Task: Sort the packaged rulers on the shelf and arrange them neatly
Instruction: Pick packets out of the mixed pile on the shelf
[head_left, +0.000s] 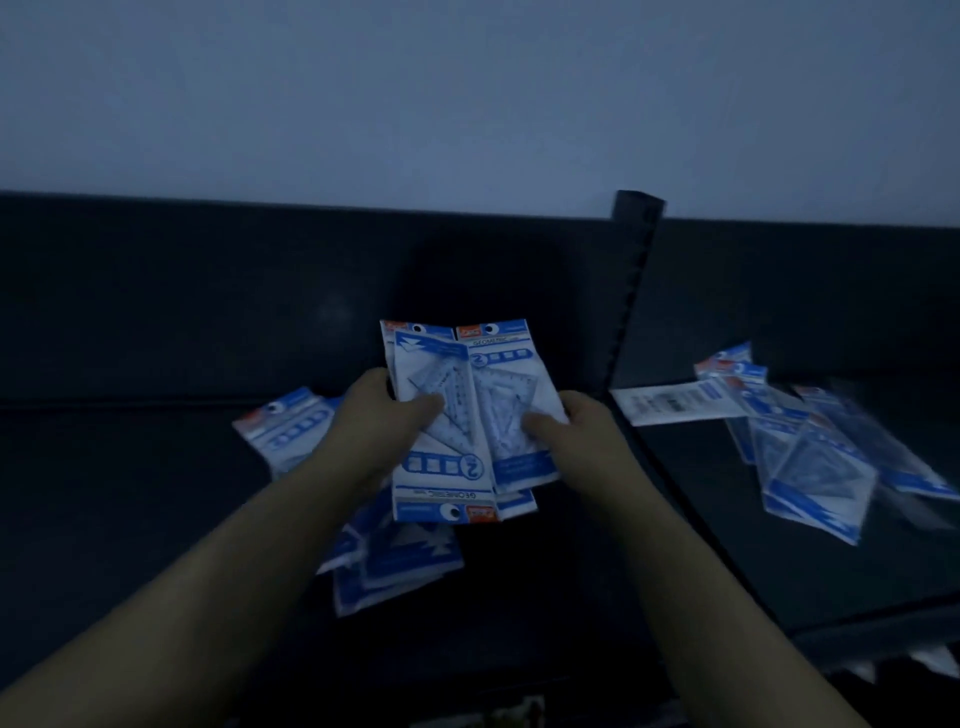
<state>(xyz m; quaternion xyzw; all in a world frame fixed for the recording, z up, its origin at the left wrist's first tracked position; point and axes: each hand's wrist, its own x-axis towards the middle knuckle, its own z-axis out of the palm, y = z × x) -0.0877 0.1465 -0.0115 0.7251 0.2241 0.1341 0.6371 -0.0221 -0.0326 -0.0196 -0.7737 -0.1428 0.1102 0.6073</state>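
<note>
Loose ruler packs (280, 426) lie on the dark shelf (130, 493) at left. My left hand (384, 410) pinches an upside-down pack (441, 467) reading "GEOMETRIC" and "2". Touching it, an upright pack (514, 415) with the same label is pinched in my right hand (571, 431). Farther right lies a scattered pile (810, 447).

Forearms outstretched, left hand (382, 415) and right hand (579, 434) gripping.

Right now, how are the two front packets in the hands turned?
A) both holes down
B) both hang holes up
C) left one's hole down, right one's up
C: the left packet has its hang hole at the bottom, the right packet at the top.
</note>
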